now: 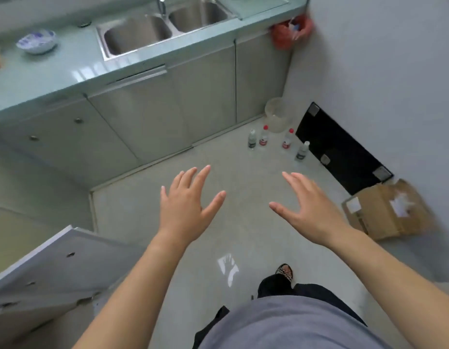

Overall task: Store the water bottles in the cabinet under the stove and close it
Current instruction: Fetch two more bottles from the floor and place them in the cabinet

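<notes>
Several small water bottles stand upright on the floor near the far right corner: a white-capped one (252,139), a red-capped one (263,136), another red-capped one (287,139) and a white-capped one (302,151). My left hand (188,205) and my right hand (306,207) hover palm-down over the floor, fingers spread, holding nothing, well short of the bottles. An open cabinet door (49,270) juts out at the lower left; the inside of that cabinet is out of view.
Closed grey cabinet doors (148,117) run under a double sink (140,34). A blue-patterned bowl (37,41) sits on the counter. A clear bucket (277,114), a black glass panel (342,149) against the wall, a cardboard box (387,210) and a red bag (291,31) crowd the right.
</notes>
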{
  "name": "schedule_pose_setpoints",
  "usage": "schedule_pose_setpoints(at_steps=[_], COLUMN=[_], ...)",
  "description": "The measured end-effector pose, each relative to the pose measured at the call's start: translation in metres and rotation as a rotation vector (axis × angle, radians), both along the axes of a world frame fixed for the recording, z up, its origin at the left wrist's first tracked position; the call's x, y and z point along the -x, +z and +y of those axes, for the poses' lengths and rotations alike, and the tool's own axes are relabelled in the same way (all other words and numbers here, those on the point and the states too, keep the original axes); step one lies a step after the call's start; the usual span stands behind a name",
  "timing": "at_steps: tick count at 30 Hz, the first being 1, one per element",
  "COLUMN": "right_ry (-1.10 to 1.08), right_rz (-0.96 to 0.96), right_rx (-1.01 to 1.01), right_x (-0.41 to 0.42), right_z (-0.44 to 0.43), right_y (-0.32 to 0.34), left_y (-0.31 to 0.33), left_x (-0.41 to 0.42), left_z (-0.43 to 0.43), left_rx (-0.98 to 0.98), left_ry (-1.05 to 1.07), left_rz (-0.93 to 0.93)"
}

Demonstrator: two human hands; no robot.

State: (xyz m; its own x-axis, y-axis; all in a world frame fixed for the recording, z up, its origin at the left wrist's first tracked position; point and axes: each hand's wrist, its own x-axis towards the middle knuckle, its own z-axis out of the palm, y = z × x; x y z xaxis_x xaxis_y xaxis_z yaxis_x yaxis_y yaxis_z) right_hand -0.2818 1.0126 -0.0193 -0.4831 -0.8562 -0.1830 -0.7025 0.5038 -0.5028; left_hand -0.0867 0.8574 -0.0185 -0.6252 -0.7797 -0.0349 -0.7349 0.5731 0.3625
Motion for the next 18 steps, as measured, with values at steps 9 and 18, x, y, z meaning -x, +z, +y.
schedule_pose_setpoints(at_steps=[9,18], right_ry=[-0.256,-0.348], right_rz=[0.039,-0.005], right_rx=[0.018,0.012], right_x=[0.191,0.311], right_z=[0.054,0.012], right_y=[0.003,-0.031], left_y=[-0.011,-0.023], left_x=[0.238,0.369], left_z=[0.002,-0.049], left_rx=[0.013,0.027], left_ry=[-0.313,-0.43], left_rz=[-0.079,-0.086])
